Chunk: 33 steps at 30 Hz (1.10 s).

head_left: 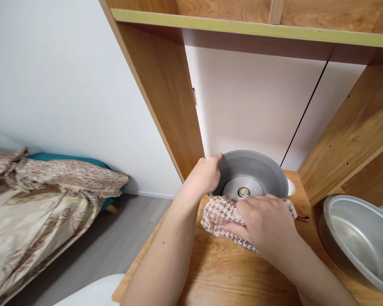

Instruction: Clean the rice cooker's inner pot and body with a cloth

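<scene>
A rice cooker body (255, 166) with a grey inner wall stands on the wooden surface, its inside exposed. At its bottom is a round heating plate (230, 187) with a small centre disc. My left hand (207, 175) grips the cooker's left rim, fingers closed around the edge. In my right hand (265, 221) is a brown-and-white patterned cloth (217, 211), bunched over the near rim. The cloth hides the front of the cooker, and its dark red tag sticks out at the right. Some right fingertips are hidden by the hand and cloth.
Right of the cooker sits a metal inner pot (357, 238). Wooden cabinet panels (166, 85) rise on both sides, under a shelf with a yellow-green edge (242, 26). At the left is a bed with patterned bedding (41, 212). A white rounded object (95, 293) shows below.
</scene>
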Available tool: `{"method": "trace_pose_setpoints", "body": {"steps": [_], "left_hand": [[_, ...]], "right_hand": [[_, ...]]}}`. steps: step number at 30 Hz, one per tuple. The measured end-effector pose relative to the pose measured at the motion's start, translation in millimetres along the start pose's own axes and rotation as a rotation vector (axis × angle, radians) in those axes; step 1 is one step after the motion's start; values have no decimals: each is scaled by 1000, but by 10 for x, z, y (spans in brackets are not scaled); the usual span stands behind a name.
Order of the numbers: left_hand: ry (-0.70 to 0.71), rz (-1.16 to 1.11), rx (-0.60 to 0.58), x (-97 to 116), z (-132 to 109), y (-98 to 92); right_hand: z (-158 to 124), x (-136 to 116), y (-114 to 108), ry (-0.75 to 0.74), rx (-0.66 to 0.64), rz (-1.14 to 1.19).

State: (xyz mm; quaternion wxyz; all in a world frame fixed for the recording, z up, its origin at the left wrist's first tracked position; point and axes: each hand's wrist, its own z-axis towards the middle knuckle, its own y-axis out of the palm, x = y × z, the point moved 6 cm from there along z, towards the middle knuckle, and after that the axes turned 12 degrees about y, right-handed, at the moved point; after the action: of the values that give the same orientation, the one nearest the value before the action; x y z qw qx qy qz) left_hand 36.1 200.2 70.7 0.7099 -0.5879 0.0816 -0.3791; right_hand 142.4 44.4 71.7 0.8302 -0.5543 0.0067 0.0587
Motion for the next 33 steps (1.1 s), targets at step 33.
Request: {"method": "trace_pose_setpoints", "body": {"steps": [33], "left_hand": [[509,-132,-80,451,-471,-57]], "right_hand": [[-17,190,-70,-40,-66,21]]}}
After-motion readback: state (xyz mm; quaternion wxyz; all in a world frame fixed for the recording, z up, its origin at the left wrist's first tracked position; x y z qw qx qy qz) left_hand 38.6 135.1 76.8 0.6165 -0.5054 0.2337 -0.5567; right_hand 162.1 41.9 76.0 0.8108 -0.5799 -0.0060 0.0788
